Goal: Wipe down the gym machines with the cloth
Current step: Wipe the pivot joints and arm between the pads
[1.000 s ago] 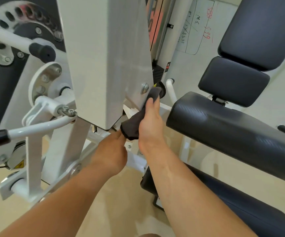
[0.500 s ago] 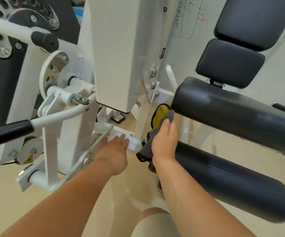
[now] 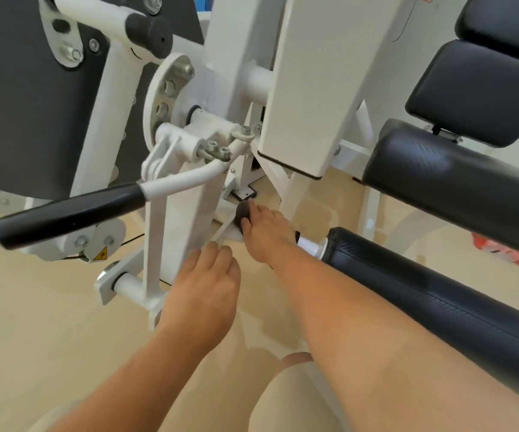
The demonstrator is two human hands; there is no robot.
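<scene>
A white gym machine with black pads fills the view. My right hand reaches low into its frame and presses a dark cloth against a white strut near the floor; only a small bunched end of the cloth shows past my fingers. My left hand hovers just below and left of it with its fingers loosely curled, holding nothing and close to a white frame bar.
A black roller pad lies right of my right arm, a bigger one above it, with seat cushions behind. A black-gripped lever juts out on the left. Beige floor lies below. My knee shows at the bottom.
My right hand has carried the cloth from the upper bolt plate down past the yellow knob to the low strut. My left hand has dropped with it. My view has tilted downward.
</scene>
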